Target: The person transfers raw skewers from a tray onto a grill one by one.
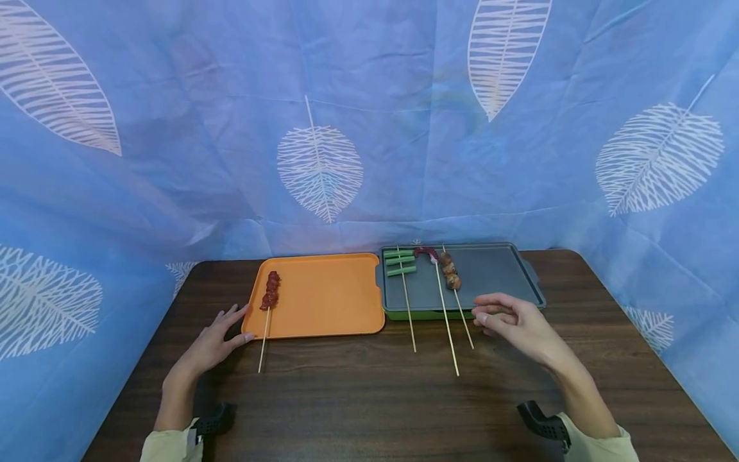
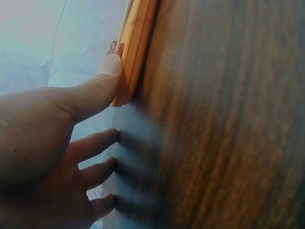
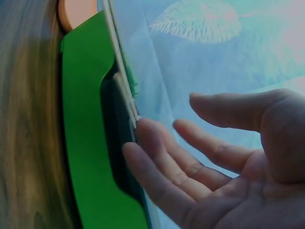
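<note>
orange tray (image 1: 329, 295), its long side running left to right, lies on the dark wood table (image 1: 346, 410), with the red skewer (image 1: 270, 292) near its left end. that skewer's long axis runs almost straight away from the person: meat at the far end, bare stick pointing back, leaning slightly left and passing over the tray's near rim. the left hand (image 1: 210, 346) has its fingers extended and spread, thumb at the near left corner and index finger at the left edge, gripping nothing. just right of the tray sits the grey plate (image 1: 496, 269) on its green base (image 3: 90, 124), with three more skewers on its left half. the green skewer (image 1: 401, 262), the dark red skewer (image 1: 426, 251) and the brown skewer (image 1: 451, 269) all keep their food at the far end, and their sticks slant nearward and to the right, ends reaching beyond the plate's near edge. the right hand (image 1: 522, 324) is by that edge, just right of the brown skewer's stick, thumb apart from loosely bent fingers, nothing held; the right wrist view is dim, so whether a fingertip touches the plate or a stick, i cannot tell. behind hangs a blue cloth (image 1: 404, 160) with white leaves.
</note>
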Demonstrator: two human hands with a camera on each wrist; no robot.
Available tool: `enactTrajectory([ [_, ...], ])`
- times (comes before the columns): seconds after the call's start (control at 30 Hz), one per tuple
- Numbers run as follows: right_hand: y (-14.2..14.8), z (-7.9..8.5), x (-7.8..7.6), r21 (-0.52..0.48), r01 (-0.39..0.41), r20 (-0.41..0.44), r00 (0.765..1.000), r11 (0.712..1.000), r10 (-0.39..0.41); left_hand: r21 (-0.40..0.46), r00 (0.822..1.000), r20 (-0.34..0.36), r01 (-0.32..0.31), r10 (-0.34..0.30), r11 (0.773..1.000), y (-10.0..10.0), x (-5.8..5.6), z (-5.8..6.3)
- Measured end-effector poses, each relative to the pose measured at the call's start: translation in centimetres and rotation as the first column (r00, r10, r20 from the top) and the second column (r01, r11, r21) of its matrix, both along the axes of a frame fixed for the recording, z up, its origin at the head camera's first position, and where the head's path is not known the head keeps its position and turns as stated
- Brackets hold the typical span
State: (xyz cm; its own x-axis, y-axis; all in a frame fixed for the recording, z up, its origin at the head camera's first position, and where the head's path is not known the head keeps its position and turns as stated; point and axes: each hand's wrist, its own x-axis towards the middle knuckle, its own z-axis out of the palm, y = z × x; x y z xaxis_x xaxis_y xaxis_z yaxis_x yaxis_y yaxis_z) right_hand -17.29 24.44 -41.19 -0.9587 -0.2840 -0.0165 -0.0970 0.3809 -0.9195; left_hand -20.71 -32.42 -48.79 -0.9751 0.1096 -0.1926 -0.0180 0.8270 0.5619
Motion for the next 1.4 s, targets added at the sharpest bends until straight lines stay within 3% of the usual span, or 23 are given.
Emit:
enactTrajectory([
  [0.13, -0.7, 0.7, 0.4, -0.018, -0.023, -0.057, 0.998, 1.0, 0.022, -0.001, 1.0, -0.016, 0.005, -0.005, 1.0, 0.1, -0.1, 0.1],
  [0.43, -2.9, 1.8, 1.6, -0.077, -0.096, -0.055, 0.994, 0.992, 0.092, -0.002, 1.0, -0.009, 0.003, -0.003, 1.0, 0.1, 0.0, -0.2],
  [0.67, -5.6, 1.4, 2.1, -0.101, -0.15, -0.066, 0.987, 0.983, 0.144, -0.008, 1.0, -0.017, 0.013, -0.013, 1.0, 0.2, 0.1, -0.2],
  [1.03, -10.9, 1.1, 2.4, -0.077, -0.134, 0.003, 0.991, 0.988, 0.135, -0.004, 1.0, -0.013, 0.008, -0.008, 1.0, 0.2, 0.2, 0.0],
  [1.4, -15.8, -0.1, 2.7, -0.128, -0.186, 0.02, 0.982, 0.974, 0.19, -0.008, 1.0, 0.011, 0.008, -0.008, 1.0, 0.0, 0.0, 0.0],
])
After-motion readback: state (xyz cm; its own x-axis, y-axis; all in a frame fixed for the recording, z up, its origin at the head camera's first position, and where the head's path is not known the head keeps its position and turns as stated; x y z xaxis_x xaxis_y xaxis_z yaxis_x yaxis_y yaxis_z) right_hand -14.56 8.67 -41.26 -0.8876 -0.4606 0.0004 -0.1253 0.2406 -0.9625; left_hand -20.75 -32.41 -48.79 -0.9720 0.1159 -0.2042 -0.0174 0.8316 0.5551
